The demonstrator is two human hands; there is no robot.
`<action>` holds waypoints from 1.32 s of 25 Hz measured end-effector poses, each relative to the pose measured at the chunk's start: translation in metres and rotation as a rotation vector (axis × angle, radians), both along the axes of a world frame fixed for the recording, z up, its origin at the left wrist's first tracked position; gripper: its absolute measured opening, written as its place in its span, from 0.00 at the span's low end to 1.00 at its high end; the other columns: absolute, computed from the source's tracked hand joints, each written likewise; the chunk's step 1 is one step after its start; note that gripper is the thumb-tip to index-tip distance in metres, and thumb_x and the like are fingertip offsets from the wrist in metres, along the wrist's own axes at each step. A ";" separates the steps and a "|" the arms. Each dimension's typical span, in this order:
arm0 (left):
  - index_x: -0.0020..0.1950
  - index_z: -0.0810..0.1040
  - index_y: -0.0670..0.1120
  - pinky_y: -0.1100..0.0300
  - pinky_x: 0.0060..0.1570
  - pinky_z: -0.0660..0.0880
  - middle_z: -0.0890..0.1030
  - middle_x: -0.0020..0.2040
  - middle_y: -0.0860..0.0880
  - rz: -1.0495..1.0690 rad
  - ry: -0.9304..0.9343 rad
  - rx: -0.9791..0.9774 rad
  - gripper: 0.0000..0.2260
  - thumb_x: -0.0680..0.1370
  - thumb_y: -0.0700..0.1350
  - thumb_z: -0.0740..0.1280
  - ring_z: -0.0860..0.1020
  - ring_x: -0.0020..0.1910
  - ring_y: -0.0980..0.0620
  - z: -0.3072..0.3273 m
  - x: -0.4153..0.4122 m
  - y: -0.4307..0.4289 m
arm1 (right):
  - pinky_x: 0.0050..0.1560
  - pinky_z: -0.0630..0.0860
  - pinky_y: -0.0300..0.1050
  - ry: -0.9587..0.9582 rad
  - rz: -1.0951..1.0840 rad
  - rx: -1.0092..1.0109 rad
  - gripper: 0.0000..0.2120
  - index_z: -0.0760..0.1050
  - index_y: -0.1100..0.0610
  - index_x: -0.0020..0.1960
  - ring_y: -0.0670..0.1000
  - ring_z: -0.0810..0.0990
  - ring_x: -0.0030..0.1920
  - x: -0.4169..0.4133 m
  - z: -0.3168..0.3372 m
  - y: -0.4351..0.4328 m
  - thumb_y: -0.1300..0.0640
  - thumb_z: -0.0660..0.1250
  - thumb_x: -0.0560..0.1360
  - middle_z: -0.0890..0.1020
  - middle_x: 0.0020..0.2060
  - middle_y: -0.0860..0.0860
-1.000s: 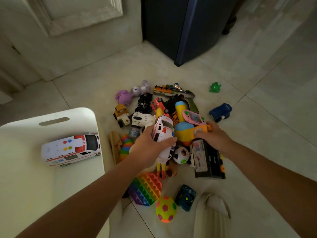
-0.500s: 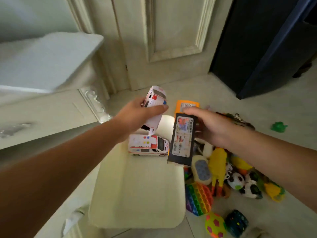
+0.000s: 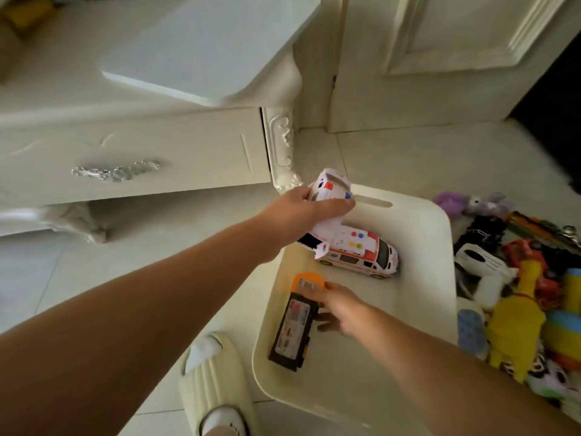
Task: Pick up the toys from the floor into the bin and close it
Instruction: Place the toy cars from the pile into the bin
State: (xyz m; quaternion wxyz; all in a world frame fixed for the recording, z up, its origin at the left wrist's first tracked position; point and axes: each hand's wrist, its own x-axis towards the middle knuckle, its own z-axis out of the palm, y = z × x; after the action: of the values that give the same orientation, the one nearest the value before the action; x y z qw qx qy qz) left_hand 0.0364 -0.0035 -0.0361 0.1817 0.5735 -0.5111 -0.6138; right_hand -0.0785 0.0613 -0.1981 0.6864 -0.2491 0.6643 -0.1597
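Head view. Pale tiled floor [image 3: 393, 158], with a white carved dresser [image 3: 141, 152] at the left and a cream panelled door [image 3: 440, 58] behind. An open cream bin [image 3: 446, 247] stands on the tiles just beside the dresser leg. A foot in a ribbed slipper [image 3: 210, 379] is planted at its near left corner.

Already in the bin: one ambulance [image 3: 361, 253], upright on its wheels near the far end.

Going in:
- The left hand [image 3: 295, 215] hangs over the far left rim. Its fingers and thumb are curled round a small white car [image 3: 330, 196], tilted nose-up above the ambulance and not yet let go.
- The right hand [image 3: 342, 306] is down inside the bin. Its thumb lies on top and its fingers are tucked beneath, pinching the edge of a black toy [image 3: 294, 332] with an orange toy [image 3: 308, 281] at its far end. I cannot tell whether the black toy touches the bin floor.

Left on the floor: a toy pile [image 3: 518, 278] just right of the bin, including a yellow chicken [image 3: 515, 322] and a purple plush [image 3: 471, 204]. Several vehicles lie between them.

Judgement: early stage. One toy is stowed and three are about to be, with most of the pile untouched. No lid shows, so the closing step is not begun.
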 end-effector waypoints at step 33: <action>0.73 0.64 0.47 0.56 0.60 0.69 0.74 0.61 0.48 -0.191 -0.282 0.231 0.24 0.78 0.36 0.62 0.67 0.54 0.51 -0.042 -0.031 0.036 | 0.36 0.80 0.49 0.492 0.522 0.204 0.34 0.56 0.60 0.72 0.59 0.81 0.49 -0.017 -0.012 0.030 0.55 0.71 0.74 0.75 0.58 0.60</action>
State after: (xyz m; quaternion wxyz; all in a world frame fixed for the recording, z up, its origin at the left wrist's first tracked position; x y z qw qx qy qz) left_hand 0.0054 0.0324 -0.0779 -0.0178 0.6199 -0.5097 -0.5964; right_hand -0.0955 0.0914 -0.2099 0.5450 -0.3712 0.7362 0.1524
